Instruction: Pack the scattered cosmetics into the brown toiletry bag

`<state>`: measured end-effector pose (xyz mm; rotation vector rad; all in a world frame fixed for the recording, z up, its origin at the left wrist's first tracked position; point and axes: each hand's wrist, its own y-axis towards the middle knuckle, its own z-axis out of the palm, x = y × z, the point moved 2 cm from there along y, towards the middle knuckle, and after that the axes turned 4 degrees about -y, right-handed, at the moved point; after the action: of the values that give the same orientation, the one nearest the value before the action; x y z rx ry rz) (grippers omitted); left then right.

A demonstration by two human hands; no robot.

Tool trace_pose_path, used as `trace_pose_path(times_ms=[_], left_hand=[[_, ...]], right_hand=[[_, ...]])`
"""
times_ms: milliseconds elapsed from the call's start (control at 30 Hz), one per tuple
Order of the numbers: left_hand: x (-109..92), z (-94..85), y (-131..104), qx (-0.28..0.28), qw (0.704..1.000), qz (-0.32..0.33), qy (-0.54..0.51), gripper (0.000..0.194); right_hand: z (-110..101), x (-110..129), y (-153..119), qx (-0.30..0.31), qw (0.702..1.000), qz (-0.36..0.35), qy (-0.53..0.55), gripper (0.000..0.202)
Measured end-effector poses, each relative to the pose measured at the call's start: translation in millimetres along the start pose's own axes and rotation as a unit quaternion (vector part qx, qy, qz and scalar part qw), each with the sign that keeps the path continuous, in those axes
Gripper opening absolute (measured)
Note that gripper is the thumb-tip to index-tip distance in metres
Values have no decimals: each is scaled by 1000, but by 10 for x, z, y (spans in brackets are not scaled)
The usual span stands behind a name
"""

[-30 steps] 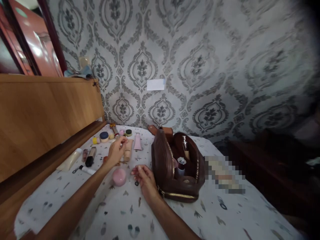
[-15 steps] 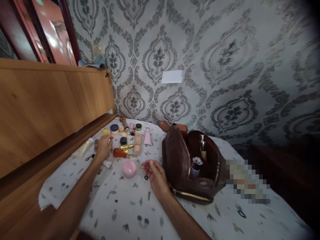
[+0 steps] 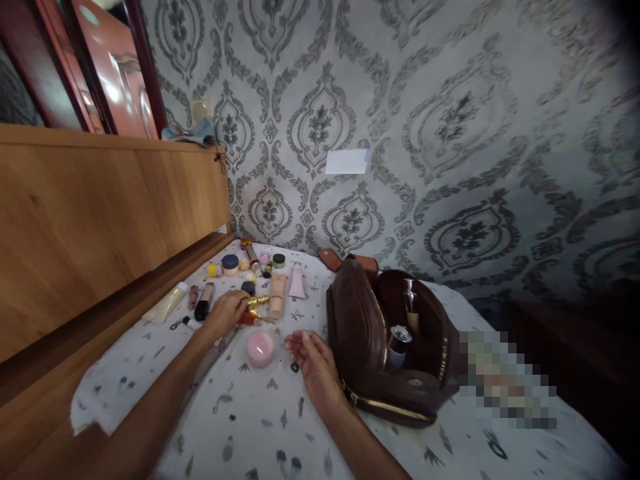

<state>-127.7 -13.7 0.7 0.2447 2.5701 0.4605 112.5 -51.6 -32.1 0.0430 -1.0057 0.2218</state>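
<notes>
My left hand reaches down over the left end of a gold tube and an orange bottle with gold trim. Its bent fingers cover part of both, and the fingertips' grip is hidden. My right hand rests palm turned inward with loosely curled, parted fingers and nothing in them. It lies between a round pink jar and a brown leather bag. The bag stands unzipped, with a silver-capped bottle and a clear-topped bottle inside.
Around the left hand lie a peach tube, a pink tube, a cream tube, a dark-capped bottle and a blue-lidded jar. A wooden panel borders the left; patterned wall stands behind.
My left hand has moved right, from beside the dark-capped bottle to the gold tube and orange bottle. My right hand stays nearly where it was. The view has tilted slightly up.
</notes>
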Motion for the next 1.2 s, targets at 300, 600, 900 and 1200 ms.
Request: trace_pose_path(times_ms=[300,600,900,1200], left_hand=[[-18,1,-19,-12,1000,-14,2,25],[-34,5,-20,-19,1000,-7,13,26],[-1,-61,186,-54,997,-37,33,25],[8,54,1090,6,987,-128,95,27]], right_hand=[[-17,-17,16,-1,1000,-4,-6,42],[-8,-14,18,-9,1000,-1,-4,43],[6,11,-7,-5,1000,7,7,43],[-6,-6,4,-4,1000,7,12,44]])
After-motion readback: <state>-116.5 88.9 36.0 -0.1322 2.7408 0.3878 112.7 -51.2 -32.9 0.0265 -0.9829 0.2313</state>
